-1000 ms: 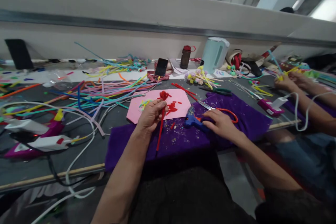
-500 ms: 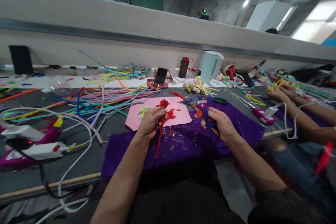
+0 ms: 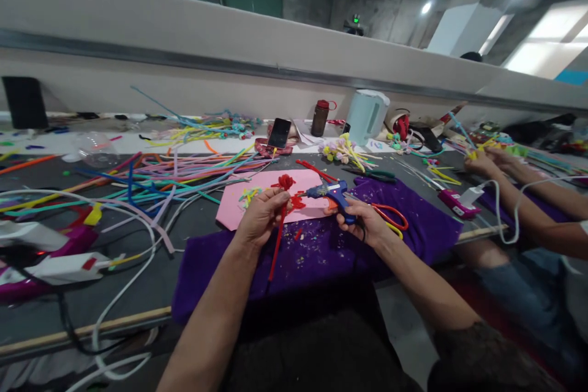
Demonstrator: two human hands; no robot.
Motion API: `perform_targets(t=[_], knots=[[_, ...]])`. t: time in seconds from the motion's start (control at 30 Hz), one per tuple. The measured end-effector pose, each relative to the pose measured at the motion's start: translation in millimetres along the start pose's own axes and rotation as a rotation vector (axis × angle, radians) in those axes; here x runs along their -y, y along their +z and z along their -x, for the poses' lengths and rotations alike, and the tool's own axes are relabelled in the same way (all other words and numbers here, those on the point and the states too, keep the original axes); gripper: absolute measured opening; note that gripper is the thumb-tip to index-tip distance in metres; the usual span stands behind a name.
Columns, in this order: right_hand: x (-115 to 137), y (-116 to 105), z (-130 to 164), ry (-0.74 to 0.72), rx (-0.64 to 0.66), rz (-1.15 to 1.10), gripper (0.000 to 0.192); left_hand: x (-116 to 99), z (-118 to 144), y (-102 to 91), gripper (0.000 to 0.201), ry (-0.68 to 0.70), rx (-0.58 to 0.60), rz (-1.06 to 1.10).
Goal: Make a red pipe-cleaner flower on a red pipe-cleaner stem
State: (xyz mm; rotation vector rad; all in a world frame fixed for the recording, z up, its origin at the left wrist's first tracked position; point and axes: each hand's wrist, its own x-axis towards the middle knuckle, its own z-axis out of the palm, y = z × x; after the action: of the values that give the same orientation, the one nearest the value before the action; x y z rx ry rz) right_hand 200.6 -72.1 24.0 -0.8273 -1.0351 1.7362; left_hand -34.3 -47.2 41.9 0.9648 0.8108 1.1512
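Note:
Pinched in the fingers of my left hand is a red pipe-cleaner flower, its long red stem hanging down over the purple cloth. My right hand is closed round the handle of a blue hot glue gun. The gun's nozzle points left, close to the flower just below its head; whether it touches I cannot tell. Beneath the hands lies a pink sheet with small red pieces and yellow and green snippets on it.
Many coloured pipe cleaners cover the left side. Scissors with red handles lie right of my right hand. A phone, brown bottle and pale kettle stand behind. Power strips and cables flank me. A co-worker's hands are at right.
My right hand has brought the glue gun left and slightly down, so its nozzle is now by the red flower. The red-handled scissors have come into sight. My left hand stays nearly in place.

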Motion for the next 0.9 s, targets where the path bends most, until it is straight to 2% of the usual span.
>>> perform_targets(t=[0.17, 0.37, 0.6, 0.73, 0.9], knots=[[-2.3, 1.1, 0.6, 0.051, -0.001, 0.018, 0.03, 0.3, 0.4, 0.1, 0.023, 0.007, 0.003, -0.002], [-10.4, -1.0, -2.9, -0.031, -0.007, -0.051, 0.039, 0.3, 1.3, -0.1, 0.024, 0.01, 0.015, -0.008], [-9.2, -3.6, -0.9, 0.027, -0.183, 0.112, 0.038, 1.1, 1.4, -1.0, 0.025, 0.021, 0.014, -0.009], [-10.3, -6.3, 8.9, 0.022, -0.205, 0.134, 0.036, 1.1, 3.5, 0.4, 0.025, 0.011, 0.033, -0.01], [-17.1, -13.6, 19.7, 0.019, -0.251, 0.254, 0.044, 2.4, 6.1, 3.9, 0.025, -0.02, 0.066, -0.034]])
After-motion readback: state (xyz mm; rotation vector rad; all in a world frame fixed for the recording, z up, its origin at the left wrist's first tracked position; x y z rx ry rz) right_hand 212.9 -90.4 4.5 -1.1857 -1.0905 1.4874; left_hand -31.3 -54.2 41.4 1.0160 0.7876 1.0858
